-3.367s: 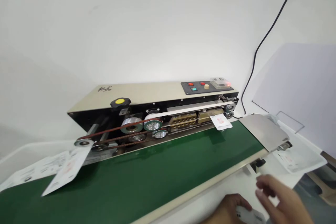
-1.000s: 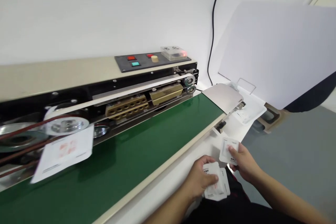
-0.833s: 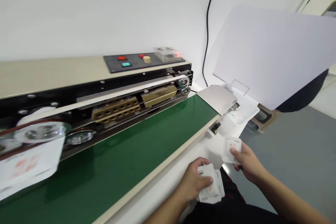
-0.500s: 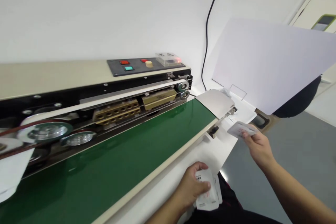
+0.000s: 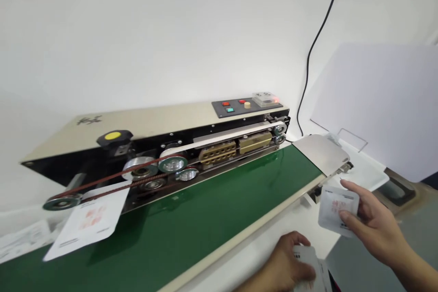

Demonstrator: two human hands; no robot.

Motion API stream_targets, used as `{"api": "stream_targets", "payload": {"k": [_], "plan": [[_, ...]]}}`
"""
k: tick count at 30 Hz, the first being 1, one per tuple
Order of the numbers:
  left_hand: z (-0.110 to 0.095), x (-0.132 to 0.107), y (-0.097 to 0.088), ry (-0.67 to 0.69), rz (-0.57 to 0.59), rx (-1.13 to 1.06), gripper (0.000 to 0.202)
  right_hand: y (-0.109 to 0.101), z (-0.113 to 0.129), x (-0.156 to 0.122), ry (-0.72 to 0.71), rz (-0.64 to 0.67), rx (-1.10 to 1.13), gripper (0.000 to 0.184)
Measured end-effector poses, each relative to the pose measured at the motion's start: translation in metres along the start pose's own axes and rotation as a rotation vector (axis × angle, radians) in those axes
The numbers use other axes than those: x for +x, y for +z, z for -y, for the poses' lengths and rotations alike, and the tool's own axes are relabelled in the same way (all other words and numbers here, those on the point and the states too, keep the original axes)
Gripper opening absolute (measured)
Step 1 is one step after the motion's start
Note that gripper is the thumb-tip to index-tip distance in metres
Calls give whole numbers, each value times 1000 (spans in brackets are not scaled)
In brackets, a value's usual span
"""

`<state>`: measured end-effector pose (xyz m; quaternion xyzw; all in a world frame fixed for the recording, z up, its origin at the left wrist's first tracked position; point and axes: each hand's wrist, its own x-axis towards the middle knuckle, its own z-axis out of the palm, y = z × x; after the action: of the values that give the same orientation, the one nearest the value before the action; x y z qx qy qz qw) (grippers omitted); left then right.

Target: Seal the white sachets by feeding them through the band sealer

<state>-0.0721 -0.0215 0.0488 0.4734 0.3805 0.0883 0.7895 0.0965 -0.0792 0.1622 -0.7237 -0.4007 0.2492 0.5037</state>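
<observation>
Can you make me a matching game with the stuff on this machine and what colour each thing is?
Things:
1. conveyor belt
2. round knob
3. power cable
4. pouch in the right hand

Colours:
A. black
B. white with red print
C. green
D. yellow on top

Pairs: 1-C, 2-D, 3-A, 4-B
</observation>
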Motion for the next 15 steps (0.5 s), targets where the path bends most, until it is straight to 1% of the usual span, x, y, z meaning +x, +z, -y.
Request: {"api": "stream_targets", "payload": {"k": [4,7,12,15], "plan": [[6,5,-3,-13,10,82,61,-1,8,22,-120,-144,-60,51],[13,13,-6,-2,-9,137,64,-1,18,45,-237,-216,-133,44],[19,28,-14,65,60,152,64,-2,38,84,-469,-247,-309,29],[21,34,-17,115,107,122,64,-1,44,104,-596,-302,-439,20]]}}
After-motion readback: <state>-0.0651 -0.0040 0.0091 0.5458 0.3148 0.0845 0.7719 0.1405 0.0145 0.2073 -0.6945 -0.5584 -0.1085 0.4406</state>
